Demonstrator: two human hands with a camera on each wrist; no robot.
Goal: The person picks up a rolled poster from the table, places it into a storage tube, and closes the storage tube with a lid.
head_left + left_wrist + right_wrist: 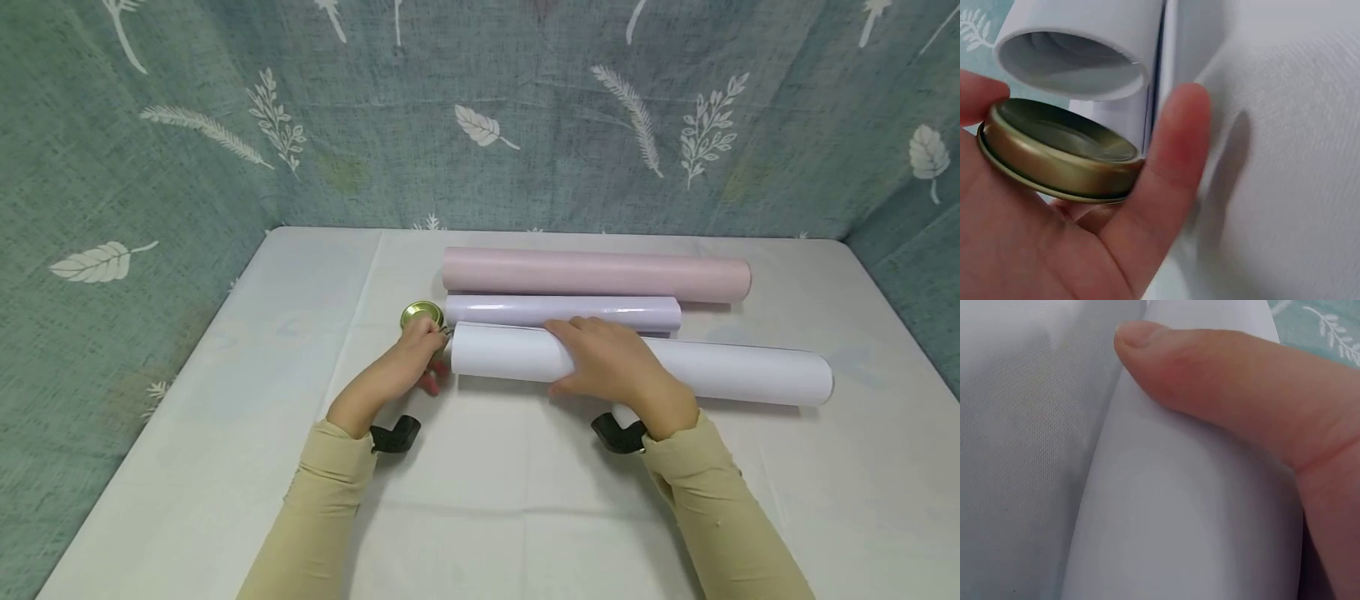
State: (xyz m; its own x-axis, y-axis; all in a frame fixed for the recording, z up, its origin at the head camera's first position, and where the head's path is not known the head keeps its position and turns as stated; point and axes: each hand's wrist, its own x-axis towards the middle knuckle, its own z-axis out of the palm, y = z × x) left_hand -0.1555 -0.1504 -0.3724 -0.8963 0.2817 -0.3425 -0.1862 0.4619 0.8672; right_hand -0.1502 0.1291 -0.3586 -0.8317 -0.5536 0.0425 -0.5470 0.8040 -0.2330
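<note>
Operator, your gold lid (pixel 1063 175) presents as smooth, shiny metal. Your white roll (pixel 750 371) looks like smooth, matt paper. The lavender roll (pixel 525 310) shows a glossy finish; the pink roll (pixel 592 273), a duller sheen. Your table cover (pixel 480 542) is finely woven cloth, your backdrop (pixel 555 83) textured printed fabric, your sleeves (pixel 322 500) matt, creased cloth.

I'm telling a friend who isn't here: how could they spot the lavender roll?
On the white table, find the white roll under the person's right hand. Just beyond it, in front of the pink roll, lies the lavender roll. It is the shortest and glossiest of the three.
</note>
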